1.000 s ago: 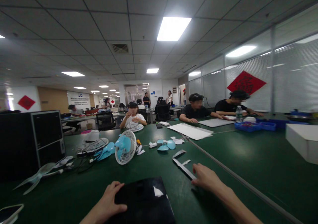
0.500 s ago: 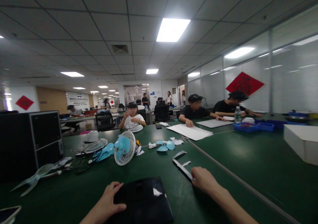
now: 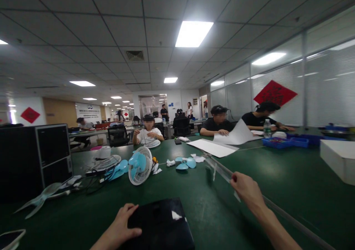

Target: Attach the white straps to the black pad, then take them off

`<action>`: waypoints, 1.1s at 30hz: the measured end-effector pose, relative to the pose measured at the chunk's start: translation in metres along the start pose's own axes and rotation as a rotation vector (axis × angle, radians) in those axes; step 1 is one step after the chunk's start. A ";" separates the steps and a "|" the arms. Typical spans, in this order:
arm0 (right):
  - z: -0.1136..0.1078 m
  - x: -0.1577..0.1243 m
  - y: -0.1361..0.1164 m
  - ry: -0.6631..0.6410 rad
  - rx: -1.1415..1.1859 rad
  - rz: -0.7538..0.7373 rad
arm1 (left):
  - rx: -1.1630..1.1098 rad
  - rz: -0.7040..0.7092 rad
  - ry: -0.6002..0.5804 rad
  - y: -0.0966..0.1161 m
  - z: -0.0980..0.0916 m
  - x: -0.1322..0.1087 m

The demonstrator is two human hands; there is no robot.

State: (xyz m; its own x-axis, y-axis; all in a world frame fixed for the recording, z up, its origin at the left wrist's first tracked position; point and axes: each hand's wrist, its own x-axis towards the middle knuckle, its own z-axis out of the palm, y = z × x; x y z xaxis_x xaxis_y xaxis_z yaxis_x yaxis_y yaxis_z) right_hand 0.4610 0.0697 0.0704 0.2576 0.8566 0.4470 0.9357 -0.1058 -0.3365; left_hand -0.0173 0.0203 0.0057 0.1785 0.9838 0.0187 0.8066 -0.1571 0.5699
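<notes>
My left hand grips the left side of a flat black box on the green table. Its thumb lies on the top face and its fingers rest along the far left edge. A torn white patch shows near the box's right edge. My right hand, closed in a pinch, holds a thin white strip above the table. Motion blurs the strip, and whether it is paper or plastic I cannot make out.
Ahead on the table are a small fan, blue fan blades and white scraps. A black computer case stands left. White sheets, blue trays and a white box lie right. Several people sit across.
My right hand has lifted the white strip and moved right and upward with it. My left hand stays on the black box. A person opposite has raised a white sheet.
</notes>
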 end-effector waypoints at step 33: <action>0.013 -0.072 -0.136 -0.666 1.316 -0.242 | -0.479 0.036 0.371 0.028 -0.050 -0.022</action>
State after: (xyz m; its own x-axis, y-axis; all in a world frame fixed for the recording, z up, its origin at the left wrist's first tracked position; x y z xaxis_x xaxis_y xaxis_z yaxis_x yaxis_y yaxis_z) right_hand 0.3123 0.0293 0.0734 -0.3616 0.8920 0.2714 -0.0365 0.2774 -0.9601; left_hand -0.0270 -0.0016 0.0622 -0.0768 0.9566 0.2810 0.4452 -0.2193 0.8682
